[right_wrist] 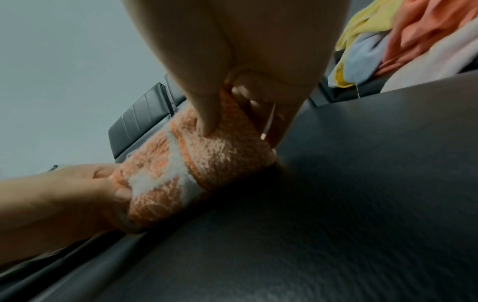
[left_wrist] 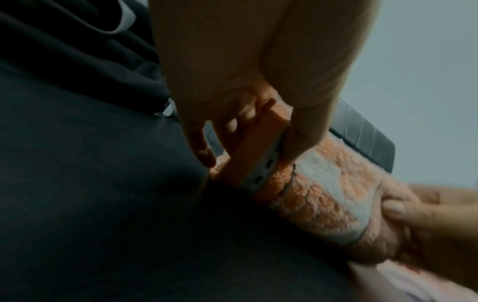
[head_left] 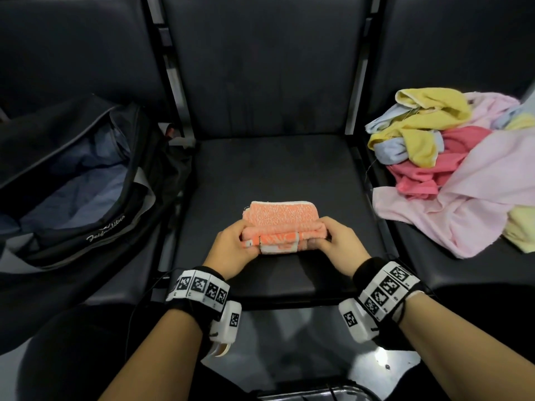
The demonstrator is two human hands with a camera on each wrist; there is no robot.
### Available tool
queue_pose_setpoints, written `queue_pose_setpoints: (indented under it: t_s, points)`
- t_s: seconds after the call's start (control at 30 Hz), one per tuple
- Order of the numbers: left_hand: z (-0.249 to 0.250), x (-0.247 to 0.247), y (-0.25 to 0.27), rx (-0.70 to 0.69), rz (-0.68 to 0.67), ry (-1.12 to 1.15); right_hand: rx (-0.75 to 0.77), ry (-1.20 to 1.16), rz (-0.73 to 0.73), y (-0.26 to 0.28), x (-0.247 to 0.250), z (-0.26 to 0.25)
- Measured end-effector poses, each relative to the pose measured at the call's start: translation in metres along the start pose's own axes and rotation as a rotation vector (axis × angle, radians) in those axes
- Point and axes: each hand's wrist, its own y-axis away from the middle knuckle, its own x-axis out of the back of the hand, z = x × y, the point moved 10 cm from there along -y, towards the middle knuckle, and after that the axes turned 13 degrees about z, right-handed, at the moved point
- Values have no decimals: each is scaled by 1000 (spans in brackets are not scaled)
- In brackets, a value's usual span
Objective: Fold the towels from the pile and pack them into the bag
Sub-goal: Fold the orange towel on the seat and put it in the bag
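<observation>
Folding is nearly done: left hand (head_left: 231, 250) and right hand (head_left: 335, 241) each pinch an end of the orange-and-white towel (head_left: 275, 224), fingers curled round its doubled near edge. Next, I judge, it must be lifted leftward into the open black bag (head_left: 86, 180) without unfolding.

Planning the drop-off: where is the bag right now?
In the head view the black bag lies open on the seat left of the middle seat, where both hands grip the orange towel.

Head view looks down from above at seat (head_left: 272, 175). Wrist views sit low, close, facing inward; all share orange towel (head_left: 275, 224).
</observation>
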Motion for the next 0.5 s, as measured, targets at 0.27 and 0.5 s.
queue_pose_setpoints:
  t_s: [0.27, 0.5]
  points:
    - [-8, -5, -2, 177, 16, 293, -112, -105, 139, -6, 11, 22]
    - [-23, -6, -9, 223, 96, 208, -156, -4, 185, -12, 7, 30]
